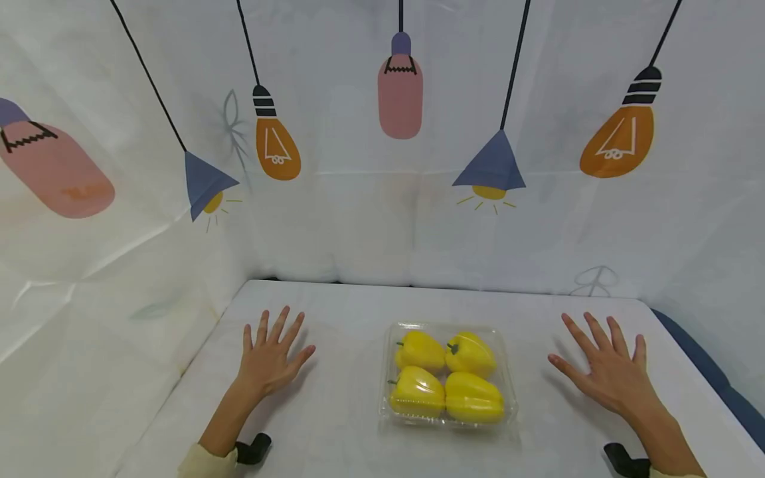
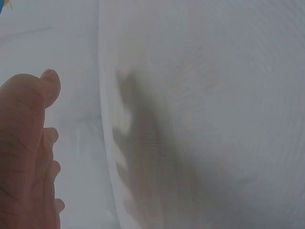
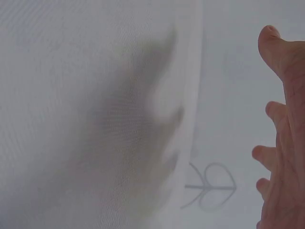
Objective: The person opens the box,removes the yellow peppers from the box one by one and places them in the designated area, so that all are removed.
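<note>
A clear plastic box [image 1: 449, 425] sits on the white table between the two hands, a little right of the middle in the head view. Inside it lie several yellow bell peppers [image 1: 417, 392], some with green stems showing. To the left of the box, the left hand [image 1: 267, 362] hovers palm down with its fingers spread, holding nothing. On the other side, the right hand [image 1: 615, 372] is spread in the same way, also free of any object. Each wrist view shows its own hand from the side, with that hand's shadow on the tabletop.
The white table [image 1: 335, 425] ends at a white sheet [image 1: 358, 219] printed with hanging lamps and bulbs, which also runs along the left side. A dark blue object [image 1: 711, 365] stands beyond the table's right edge. Black wrist mounts [image 1: 254, 449] sit on both forearms.
</note>
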Demonstrator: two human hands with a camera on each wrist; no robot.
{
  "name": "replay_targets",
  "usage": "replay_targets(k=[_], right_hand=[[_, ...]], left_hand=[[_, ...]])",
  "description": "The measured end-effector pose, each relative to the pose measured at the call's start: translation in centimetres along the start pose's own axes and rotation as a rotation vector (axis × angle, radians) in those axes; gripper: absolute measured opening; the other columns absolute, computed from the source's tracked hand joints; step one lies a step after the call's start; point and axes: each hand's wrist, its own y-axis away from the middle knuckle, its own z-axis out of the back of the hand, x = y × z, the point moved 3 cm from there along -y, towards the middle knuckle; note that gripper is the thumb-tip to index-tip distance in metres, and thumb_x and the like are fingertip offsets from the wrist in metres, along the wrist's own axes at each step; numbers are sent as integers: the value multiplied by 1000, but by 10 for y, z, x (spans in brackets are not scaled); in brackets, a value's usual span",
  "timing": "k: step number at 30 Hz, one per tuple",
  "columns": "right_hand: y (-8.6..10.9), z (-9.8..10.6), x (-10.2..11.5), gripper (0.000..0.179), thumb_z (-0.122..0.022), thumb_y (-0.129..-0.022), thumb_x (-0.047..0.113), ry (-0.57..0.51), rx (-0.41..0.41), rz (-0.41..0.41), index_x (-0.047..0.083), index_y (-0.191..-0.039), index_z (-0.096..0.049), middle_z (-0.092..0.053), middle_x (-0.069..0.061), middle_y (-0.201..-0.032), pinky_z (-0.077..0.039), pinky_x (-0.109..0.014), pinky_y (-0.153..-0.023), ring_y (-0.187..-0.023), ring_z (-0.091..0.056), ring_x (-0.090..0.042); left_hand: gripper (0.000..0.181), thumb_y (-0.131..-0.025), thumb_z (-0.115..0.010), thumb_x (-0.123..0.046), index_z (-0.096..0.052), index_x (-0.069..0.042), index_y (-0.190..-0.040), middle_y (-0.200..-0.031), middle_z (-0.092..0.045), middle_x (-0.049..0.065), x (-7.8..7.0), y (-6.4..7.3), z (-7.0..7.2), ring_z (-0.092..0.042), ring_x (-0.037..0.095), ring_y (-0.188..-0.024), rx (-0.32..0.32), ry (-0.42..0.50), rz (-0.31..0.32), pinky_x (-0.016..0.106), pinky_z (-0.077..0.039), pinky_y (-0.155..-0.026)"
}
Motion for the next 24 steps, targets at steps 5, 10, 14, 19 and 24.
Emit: replay_targets(k=[5, 10, 14, 19, 24], right_hand=[[2, 4, 2, 96, -62, -85, 63, -27, 1, 11, 27, -159, -12, -19, -26, -157, 20, -68, -101, -144, 13, -47], [4, 7, 4, 94, -64, -86, 60, -51, 2, 25, 25, -159, -16, -24, -27, -155, 17, -69, -102, -145, 7, -48], [5, 10, 8, 93, -65, -86, 57, -75, -5, 36, 22, -158, -19, -27, -28, -154, 14, -70, -103, -144, 0, -49], [5, 16, 12, 92, -68, -87, 54, -104, -17, 51, 21, -158, -20, -30, -29, -151, 12, -70, -104, -143, -5, -50], [5, 24, 13, 90, -69, -87, 51, -146, -17, 50, 18, -157, -23, -33, -31, -148, 11, -70, -105, -142, -8, -51]], left_hand=[[77, -94, -45, -66, -34, -19, -155, -161, -21, 15, -4, 0, 4, -9, 50, -144, 1, 5, -13, 72, -2, -106], [77, -94, -46, -65, -35, -18, -154, -160, -22, 15, -9, 1, 6, -11, 50, -144, -5, 16, -29, 72, -3, -106], [78, -93, -48, -65, -37, -16, -153, -159, -25, 16, -12, 3, 7, -13, 51, -143, -13, 31, -43, 72, -4, -106], [78, -93, -50, -63, -38, -15, -153, -158, -29, 16, -18, 5, 9, -15, 50, -143, -9, 51, -65, 72, -7, -106], [78, -94, -50, -62, -35, -15, -154, -158, -28, 14, -26, 7, 11, -15, 47, -144, 24, 70, -82, 72, -9, -106]])
